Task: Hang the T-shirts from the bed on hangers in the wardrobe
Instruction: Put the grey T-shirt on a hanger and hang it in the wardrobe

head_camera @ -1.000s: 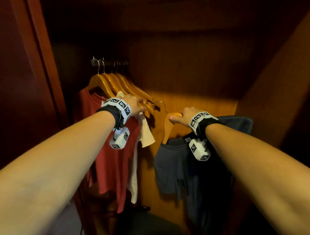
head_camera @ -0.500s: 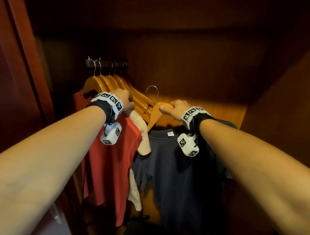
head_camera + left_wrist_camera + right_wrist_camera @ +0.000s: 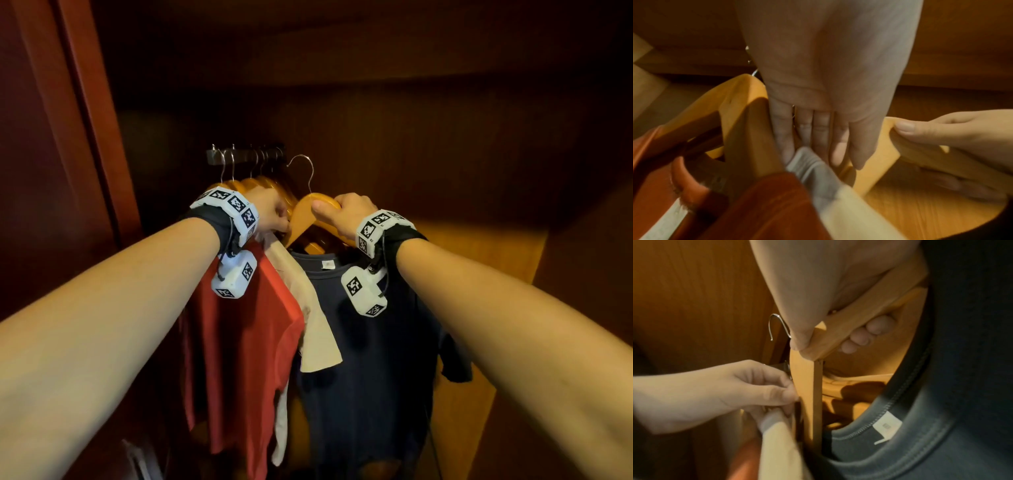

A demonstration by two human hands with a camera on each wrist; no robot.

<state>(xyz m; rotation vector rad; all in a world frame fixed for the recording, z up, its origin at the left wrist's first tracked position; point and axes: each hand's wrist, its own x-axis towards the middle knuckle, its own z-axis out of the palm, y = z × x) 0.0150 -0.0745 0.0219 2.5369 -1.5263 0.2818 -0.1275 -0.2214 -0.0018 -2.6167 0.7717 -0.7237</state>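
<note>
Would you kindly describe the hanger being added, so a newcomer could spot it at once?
Find the wardrobe rail with its row of wooden hangers. Just right of them, the right hand grips a wooden hanger carrying the dark navy T-shirt. Unlike its neighbours, its metal hook is not yet on the rail.

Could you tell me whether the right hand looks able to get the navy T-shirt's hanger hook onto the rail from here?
Probably yes: the right hand grips the hanger, its hook beside the rail; the left hand parts the others.
</note>
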